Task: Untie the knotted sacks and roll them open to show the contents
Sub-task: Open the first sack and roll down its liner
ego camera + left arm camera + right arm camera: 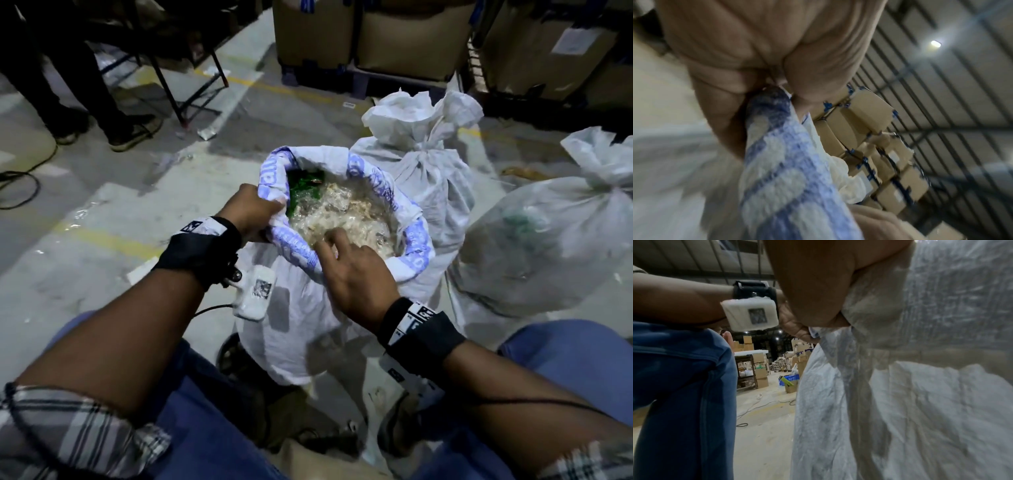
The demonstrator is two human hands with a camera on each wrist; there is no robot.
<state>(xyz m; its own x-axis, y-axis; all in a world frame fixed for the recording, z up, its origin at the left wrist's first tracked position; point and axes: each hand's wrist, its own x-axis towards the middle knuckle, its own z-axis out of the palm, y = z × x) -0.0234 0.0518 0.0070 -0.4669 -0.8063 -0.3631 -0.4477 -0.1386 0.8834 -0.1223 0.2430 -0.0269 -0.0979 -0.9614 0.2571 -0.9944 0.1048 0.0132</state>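
Item: white woven plastic sack with blue printed rim [308,308], open, mouth part-rolled; two further sacks knotted.

Location: on the concrete floor [102,212] between the seated person's knees. Left hand [253,212]: fingers curled tight round the blue-printed cuff at the left of the mouth, gripping it. Right hand [356,274]: over the near rim, fingers bent across the fold; whether they pinch it, cannot tell. Contents showing: clear crumpled plastic packets [346,212] and a green packet [303,186]. Status, as judged: knot undone, cuff turned down unevenly, rolling unfinished. Outstanding: tied white woven sack behind [424,171] and tied translucent white sack at right [548,240], both closed at the neck.
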